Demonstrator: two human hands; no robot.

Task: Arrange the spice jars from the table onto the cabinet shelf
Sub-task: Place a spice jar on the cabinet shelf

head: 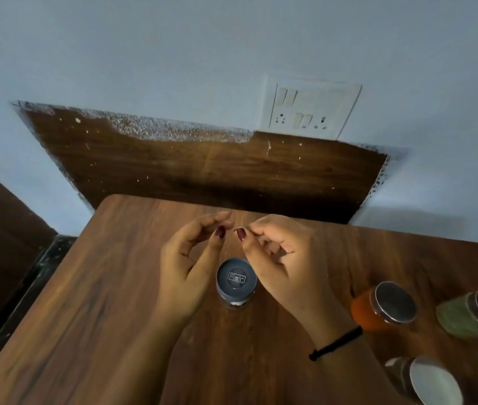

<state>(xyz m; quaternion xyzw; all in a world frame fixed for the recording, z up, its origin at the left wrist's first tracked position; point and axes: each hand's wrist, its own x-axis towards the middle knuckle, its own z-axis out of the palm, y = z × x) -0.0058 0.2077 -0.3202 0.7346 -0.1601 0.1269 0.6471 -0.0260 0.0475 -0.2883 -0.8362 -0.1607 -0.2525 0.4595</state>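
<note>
We hold both hands raised above the wooden table (91, 287), palms facing each other, over a jar with a grey lid (236, 277) that stands upright between our wrists. Our left hand (191, 258) curls loosely, fingers apart and empty. Our right hand (278, 255) pinches thumb to forefinger; whether it holds anything, we cannot tell. Three more jars lie at right: orange (363, 312), green (454, 317), pale (398, 372).

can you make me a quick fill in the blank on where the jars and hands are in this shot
1. The jar with the dark lid stands on the table between the two ____.
2. The jar beside the green jar holds ____ spice.
3. The cord on the right hand's wrist is ____.
4. The left hand holds ____.

Missing words: hands; orange; black; nothing
</note>
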